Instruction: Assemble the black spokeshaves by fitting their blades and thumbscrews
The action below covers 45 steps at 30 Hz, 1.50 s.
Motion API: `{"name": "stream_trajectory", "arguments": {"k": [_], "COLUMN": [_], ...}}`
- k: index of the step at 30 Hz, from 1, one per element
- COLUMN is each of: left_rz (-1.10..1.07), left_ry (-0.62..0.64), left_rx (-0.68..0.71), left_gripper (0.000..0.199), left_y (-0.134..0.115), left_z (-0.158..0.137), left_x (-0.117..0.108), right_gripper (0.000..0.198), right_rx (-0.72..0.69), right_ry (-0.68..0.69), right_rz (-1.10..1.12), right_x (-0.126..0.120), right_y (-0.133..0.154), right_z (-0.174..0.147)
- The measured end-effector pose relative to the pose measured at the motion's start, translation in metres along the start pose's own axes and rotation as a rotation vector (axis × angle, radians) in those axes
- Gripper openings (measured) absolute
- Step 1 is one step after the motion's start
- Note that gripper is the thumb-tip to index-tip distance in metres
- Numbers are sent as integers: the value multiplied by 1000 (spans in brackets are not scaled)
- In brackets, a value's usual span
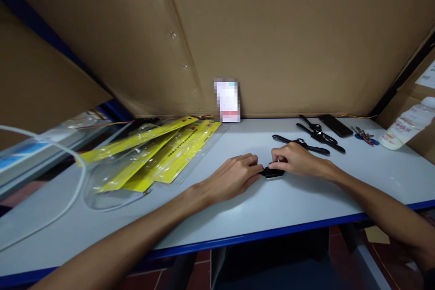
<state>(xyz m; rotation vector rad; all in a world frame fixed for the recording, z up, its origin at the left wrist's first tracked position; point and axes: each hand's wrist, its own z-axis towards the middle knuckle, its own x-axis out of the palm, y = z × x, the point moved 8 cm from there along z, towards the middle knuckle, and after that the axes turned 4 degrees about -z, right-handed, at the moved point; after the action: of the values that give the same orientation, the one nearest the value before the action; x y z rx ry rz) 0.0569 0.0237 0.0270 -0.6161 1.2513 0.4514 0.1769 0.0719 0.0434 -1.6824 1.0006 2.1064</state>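
Note:
A black spokeshave (273,173) with a pale metal edge is held low over the white tabletop, between my hands. My left hand (238,173) is closed around its left end and hides that handle. At the tool's middle and right side, my right hand (295,159) is closed with bent fingers, covering part of it. Just beyond the right hand lies another black spokeshave (301,143). More of these black spokeshaves (318,133) lie crossed over each other farther back.
Yellow cards in clear plastic packaging (183,154) spread over the left side, near a white cable (81,176). A lit, blurred screen (228,100) leans on the cardboard wall (272,45). At right are a dark phone (336,125), keys (364,136) and a bottle (404,127).

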Motion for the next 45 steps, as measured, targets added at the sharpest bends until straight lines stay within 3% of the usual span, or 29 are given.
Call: {"name": "stream_trajectory", "arguments": {"k": [3,6,11,16,19,22,26,28,35,40,43,45], "left_rz": [-5,4,-20,-4,-3,-22,-35,-46,-11,-4,1,5], "left_ry": [-11,-5,-12,-11,0,-13,-5,-15,9,27,20,20], "left_rx": [0,-2,6,3,3,4,-1,-13,-3,-9,-11,-16], "left_gripper": [27,25,28,29,28,27,26,25,29,29,27,26], "left_y": [1,2,1,1,1,2,2,3,2,2,1,1], "left_z": [0,-1,-1,-1,-1,-1,-1,-1,-1,-1,-1,0], "left_x": [0,0,0,-1,1,1,1,0,1,2,1,1], "right_gripper": [33,43,22,45,36,28,57,61,53,29,32,45], "right_rx": [-18,-20,-21,-14,-14,16,98,123,91,90,119,152], "right_ry": [-22,-28,-95,-32,-55,-120,-108,-143,-159,-149,-163,-184], "right_rz": [-91,-25,92,46,125,55,58,86,-20,18,-26,-95], "right_x": [10,12,-7,-7,-8,-12,-11,-15,-14,-12,-12,-14], "right_y": [5,8,5,7,9,7,0,-3,-3,-1,-2,-2], "right_z": [1,2,1,-1,-1,-1,-1,-2,-2,-2,-3,-5]}}
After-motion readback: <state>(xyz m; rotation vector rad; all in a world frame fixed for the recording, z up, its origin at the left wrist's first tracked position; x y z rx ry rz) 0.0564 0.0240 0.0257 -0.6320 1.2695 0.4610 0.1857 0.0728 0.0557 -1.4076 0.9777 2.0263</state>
